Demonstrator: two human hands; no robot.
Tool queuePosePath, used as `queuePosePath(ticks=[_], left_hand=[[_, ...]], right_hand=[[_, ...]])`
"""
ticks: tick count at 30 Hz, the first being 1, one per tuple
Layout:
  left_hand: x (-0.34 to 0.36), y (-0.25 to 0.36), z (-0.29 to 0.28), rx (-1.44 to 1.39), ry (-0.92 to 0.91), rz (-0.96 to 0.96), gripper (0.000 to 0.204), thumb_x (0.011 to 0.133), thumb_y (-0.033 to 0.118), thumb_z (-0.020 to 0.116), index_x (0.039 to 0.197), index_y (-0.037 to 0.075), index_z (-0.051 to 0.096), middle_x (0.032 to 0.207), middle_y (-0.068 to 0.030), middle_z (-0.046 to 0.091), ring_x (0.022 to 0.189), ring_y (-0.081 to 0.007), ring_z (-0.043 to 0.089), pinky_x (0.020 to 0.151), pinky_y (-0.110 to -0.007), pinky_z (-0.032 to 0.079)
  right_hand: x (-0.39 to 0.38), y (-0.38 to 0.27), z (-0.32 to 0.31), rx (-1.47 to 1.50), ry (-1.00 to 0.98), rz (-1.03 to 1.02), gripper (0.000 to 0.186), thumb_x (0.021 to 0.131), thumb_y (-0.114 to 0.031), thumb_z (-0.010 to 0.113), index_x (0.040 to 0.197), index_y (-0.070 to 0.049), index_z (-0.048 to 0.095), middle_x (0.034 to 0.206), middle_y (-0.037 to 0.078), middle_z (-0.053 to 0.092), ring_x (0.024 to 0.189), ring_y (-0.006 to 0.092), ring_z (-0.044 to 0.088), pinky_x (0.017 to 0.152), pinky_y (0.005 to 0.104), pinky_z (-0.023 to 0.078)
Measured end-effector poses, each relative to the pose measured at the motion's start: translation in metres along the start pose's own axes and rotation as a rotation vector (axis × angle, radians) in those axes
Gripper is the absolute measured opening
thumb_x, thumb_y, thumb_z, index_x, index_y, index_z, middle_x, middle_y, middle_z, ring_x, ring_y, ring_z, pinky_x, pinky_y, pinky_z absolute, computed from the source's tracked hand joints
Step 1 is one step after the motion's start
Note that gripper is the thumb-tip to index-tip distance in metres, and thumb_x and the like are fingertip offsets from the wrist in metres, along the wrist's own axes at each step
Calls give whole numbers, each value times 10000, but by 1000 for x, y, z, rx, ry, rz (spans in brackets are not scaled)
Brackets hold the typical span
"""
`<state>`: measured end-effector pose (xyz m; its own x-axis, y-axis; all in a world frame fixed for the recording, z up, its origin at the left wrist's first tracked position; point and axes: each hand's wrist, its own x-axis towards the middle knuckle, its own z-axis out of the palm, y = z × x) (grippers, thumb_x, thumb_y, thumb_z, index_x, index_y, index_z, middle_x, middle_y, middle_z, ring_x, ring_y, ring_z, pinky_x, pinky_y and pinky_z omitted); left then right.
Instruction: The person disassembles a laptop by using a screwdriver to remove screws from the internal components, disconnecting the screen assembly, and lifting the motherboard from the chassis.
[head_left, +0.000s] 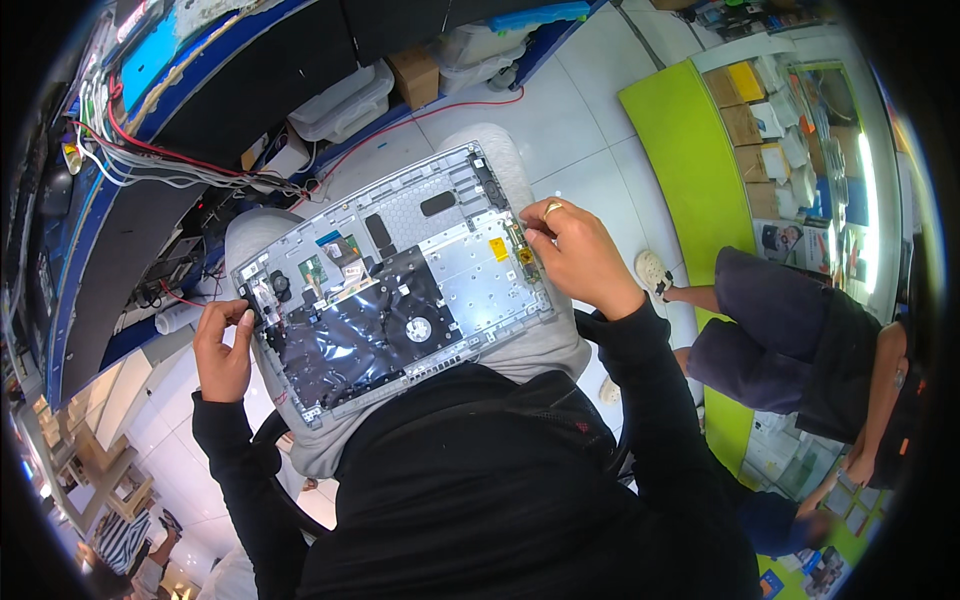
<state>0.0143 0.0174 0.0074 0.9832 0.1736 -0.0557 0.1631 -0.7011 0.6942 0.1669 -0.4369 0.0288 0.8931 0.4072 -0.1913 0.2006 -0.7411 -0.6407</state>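
An opened laptop casing [385, 275] lies across my lap, tilted, with its inner side up. Black plastic film [350, 345] covers its lower left part, and bare silver metal [470, 290] shows on the right. My left hand [222, 350] is closed on the casing's left edge, thumb uppermost. At the right edge my right hand [585, 255] has its thumb and fingers pinched, beside a small green circuit board [517, 240] with yellow tape [526, 257] on it. A ring is on one of its fingers. Whether these fingertips also touch the board cannot be made out.
Ahead on the left is a dark workbench [260, 80] with bundled cables [160, 155]. Plastic bins [345, 105] and a cardboard box [415, 75] sit beneath it. A red cable [430, 112] crosses the tiled floor. To the right, a person [770, 340] is near a green-sided display counter [670, 140].
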Motion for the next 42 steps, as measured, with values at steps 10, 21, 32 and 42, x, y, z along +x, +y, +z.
queuePosePath(ticks=[10, 21, 32, 42], left_hand=[[0, -3, 1, 1, 0, 8, 134, 974, 49, 703, 1057, -57, 696, 944, -112, 659, 865, -207, 638, 822, -320, 508], [-1, 1, 2, 8, 17, 25, 124, 968, 38, 706, 1054, -51, 701, 946, -117, 663, 865, -214, 642, 817, -328, 510], [-1, 4, 0, -9, 7, 23, 135, 969, 46, 712, 1068, -45, 706, 946, -117, 660, 866, -212, 644, 813, -324, 511], [-8, -3, -1, 54, 72, 78, 194, 885, 30, 754, 1069, -6, 705, 1007, -152, 672, 972, -324, 661, 890, -403, 508]], right_hand=[[1, 2, 2, 32, -21, 3, 187, 957, -38, 632, 1101, 49, 712, 1041, 201, 739, 972, 356, 726, 868, 405, 565], [3, 3, -2, 76, -49, 33, 193, 946, -48, 647, 1105, 39, 715, 1013, 186, 741, 947, 324, 728, 853, 390, 563], [-6, -2, -13, 153, -254, 110, 508, 778, -25, 779, 1255, 3, 605, 1001, 112, 660, 854, 265, 667, 821, 386, 548], [3, 0, -10, 142, -180, 34, 421, 832, -38, 794, 1222, 7, 643, 987, 84, 659, 824, 184, 642, 777, 331, 542]])
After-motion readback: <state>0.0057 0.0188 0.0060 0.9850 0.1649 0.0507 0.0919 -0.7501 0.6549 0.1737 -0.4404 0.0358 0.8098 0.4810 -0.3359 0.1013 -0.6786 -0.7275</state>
